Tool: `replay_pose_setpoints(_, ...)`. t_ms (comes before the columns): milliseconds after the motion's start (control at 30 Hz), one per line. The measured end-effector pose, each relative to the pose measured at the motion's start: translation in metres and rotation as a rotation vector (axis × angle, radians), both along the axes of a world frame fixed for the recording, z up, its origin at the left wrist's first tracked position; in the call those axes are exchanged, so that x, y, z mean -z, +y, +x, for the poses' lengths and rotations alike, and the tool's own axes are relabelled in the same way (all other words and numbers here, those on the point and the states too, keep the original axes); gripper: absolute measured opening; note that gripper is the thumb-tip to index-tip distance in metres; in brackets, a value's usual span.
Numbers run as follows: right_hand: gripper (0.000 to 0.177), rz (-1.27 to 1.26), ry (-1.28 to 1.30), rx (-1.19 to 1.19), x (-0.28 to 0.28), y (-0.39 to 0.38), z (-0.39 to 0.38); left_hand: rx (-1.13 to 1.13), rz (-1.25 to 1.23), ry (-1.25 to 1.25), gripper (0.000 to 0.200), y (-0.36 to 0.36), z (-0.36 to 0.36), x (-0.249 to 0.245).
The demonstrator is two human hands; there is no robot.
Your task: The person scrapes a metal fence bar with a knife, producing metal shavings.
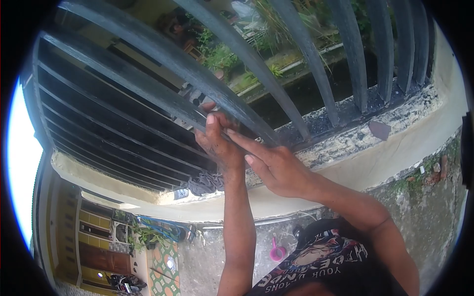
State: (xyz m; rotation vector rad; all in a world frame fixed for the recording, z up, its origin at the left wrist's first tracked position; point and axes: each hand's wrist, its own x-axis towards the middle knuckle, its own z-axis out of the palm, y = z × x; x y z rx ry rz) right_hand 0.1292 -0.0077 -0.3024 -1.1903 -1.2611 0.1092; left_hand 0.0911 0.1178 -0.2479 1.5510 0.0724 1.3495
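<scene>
Dark grey fence bars (256,64) rise from a low wall in front of me. My left hand (217,144) is closed round one of these bars near its lower end, thumb upward, with some fingers hidden behind it. A thin pale edge shows by its fingertips, too small to name. Close beside it is my right hand (281,170), its index finger stretched toward the same bar and its thumb held apart. Nothing shows in the right hand; its other fingers are mostly hidden.
On the wall's worn ledge (326,148) lie a flat brownish piece (380,130) and a crumpled grey cloth (205,183). A pink dipper (278,252) sits on the concrete below. Plants (222,56) grow behind the bars. A motorcycle (126,283) stands by the house.
</scene>
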Motion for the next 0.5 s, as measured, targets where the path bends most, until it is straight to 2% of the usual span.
replay_pose_setpoints(67, 0.054, 0.023, 0.002, -0.007, -0.003, -0.002, -0.002, 0.007, 0.002, 0.0, 0.045, 0.005, 0.0, 0.001)
replay_pose_setpoints(133, 0.054, -0.093, 0.096, -0.068, -0.011, -0.007, -0.002, -0.128, 0.071, 0.116, 0.048, 0.011, 0.0, 0.001)
replay_pose_setpoints(167, 0.054, -0.131, 0.127, -0.086, -0.012, -0.007, -0.002, -0.112, 0.068, 0.121, 0.051, 0.009, -0.002, 0.002)
replay_pose_setpoints(200, 0.054, -0.045, 0.083, -0.083, -0.01, -0.005, -0.004, -0.109, 0.073, 0.118, 0.051, 0.007, -0.001, 0.0)
replay_pose_setpoints(267, 0.054, 0.036, 0.042, -0.082, -0.01, -0.002, -0.004, 0.051, -0.073, -0.016, 0.052, 0.002, 0.0, 0.001)
replay_pose_setpoints(333, 0.053, -0.005, 0.034, -0.05, -0.018, 0.001, 0.0, 0.012, -0.067, -0.008, 0.056, -0.001, 0.0, 0.001)
replay_pose_setpoints(400, 0.053, -0.01, 0.027, -0.028, -0.021, 0.003, 0.0, -0.136, 0.028, 0.072, 0.059, -0.003, 0.001, -0.003)
replay_pose_setpoints(500, 0.053, 0.047, -0.01, 0.002, -0.018, 0.008, -0.001, -0.062, -0.002, 0.049, 0.057, -0.003, -0.003, -0.003)
